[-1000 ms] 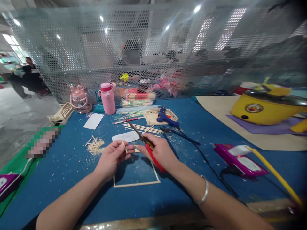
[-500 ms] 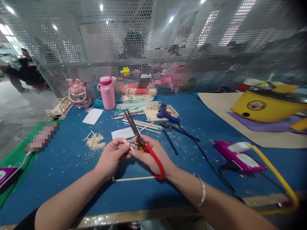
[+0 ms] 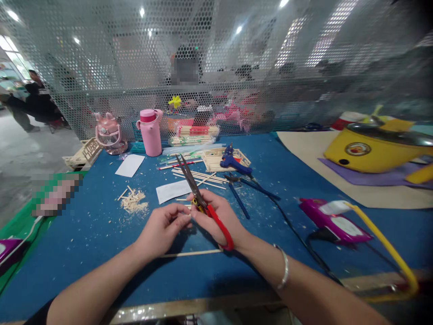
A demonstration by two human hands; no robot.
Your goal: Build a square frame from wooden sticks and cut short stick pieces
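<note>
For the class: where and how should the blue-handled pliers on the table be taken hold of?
Probably by both handles, from above and the near right: the blue-handled pliers lie with jaws pointing left and handles splayed apart toward that side.

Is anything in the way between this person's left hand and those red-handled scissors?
Yes, the person's own bare right hand. It holds the red-handled metal scissors, and its thumb lies between their handles and the left hand. I see nothing else in the way, though anything tiny between the hands is hard to tell.
</note>
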